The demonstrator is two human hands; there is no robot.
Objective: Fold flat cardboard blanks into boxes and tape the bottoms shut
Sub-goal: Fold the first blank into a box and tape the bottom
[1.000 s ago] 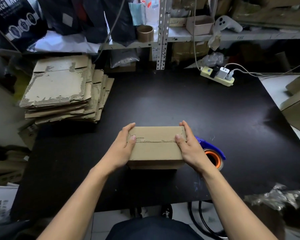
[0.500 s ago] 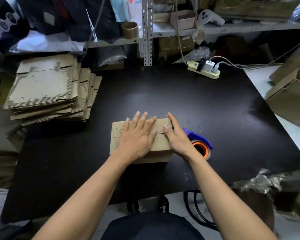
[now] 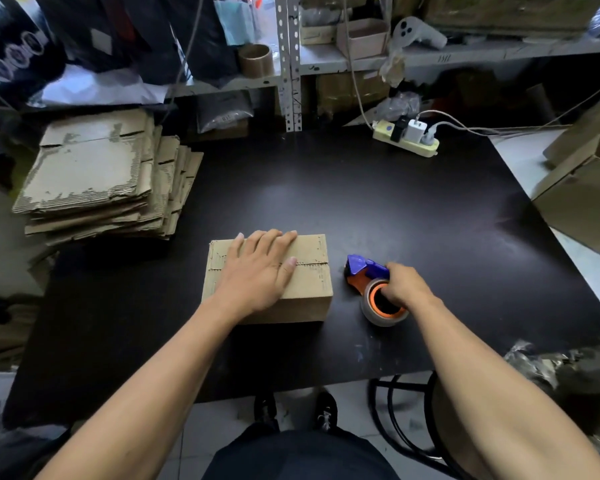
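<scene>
1. The left hand (image 3: 260,271) lies flat and open, palm down, on top of the folded cardboard box (image 3: 309,289) at the middle of the frame — fingers spread across the seam where the two flaps meet.
2. The right hand (image 3: 404,287) is curled around the tape dispenser (image 3: 373,284) just right of the box; its fingers reach into the orange core of the tape roll (image 3: 383,311), though how firmly they grip cannot be told.
3. The dispenser's blue head points toward the box, with a narrow strip of bare table between the two.
4. Box and dispenser both rest on the black table (image 3: 395,209), toward its near edge.
5. A stack of flat cardboard blanks (image 3: 94,174) sits at the table's far left corner, upper left of the frame — well apart from the box.
6. A yellow power strip (image 3: 407,142) with chargers plugged in lies at the table's far edge, upper right of centre.
7. Finished cardboard boxes (image 3: 582,199) stand beyond the table's right edge.
</scene>
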